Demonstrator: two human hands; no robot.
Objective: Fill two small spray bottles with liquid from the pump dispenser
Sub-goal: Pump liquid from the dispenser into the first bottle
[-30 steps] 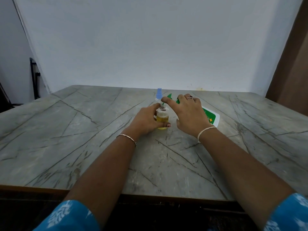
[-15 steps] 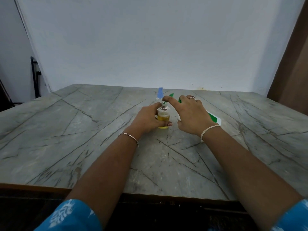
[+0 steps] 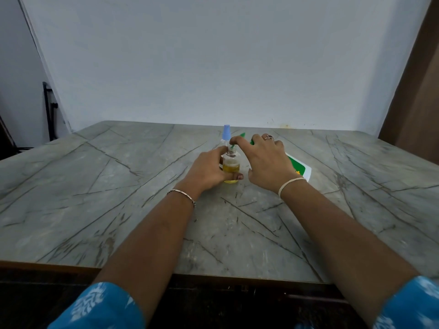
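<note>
A small clear spray bottle (image 3: 231, 165) with yellow liquid in its lower half stands uncapped on the table, and my left hand (image 3: 209, 169) is wrapped around it. My right hand (image 3: 266, 160) lies over the white pump dispenser (image 3: 301, 168) with its green label, which is tilted toward the bottle. My index finger presses on its green nozzle (image 3: 234, 146) right above the bottle's mouth. A second small bottle with a light blue spray cap (image 3: 226, 131) stands just behind the first, mostly hidden.
The grey marble-pattern table (image 3: 118, 198) has a wooden front edge near me. A white wall runs behind it, a brown wooden panel (image 3: 418, 96) stands at the right, and a dark metal frame (image 3: 48, 108) is at the far left.
My hands and the bottles stay in nearly the same place. My right hand and the dispenser have shifted slightly, with the finger still on the nozzle above the bottle.
</note>
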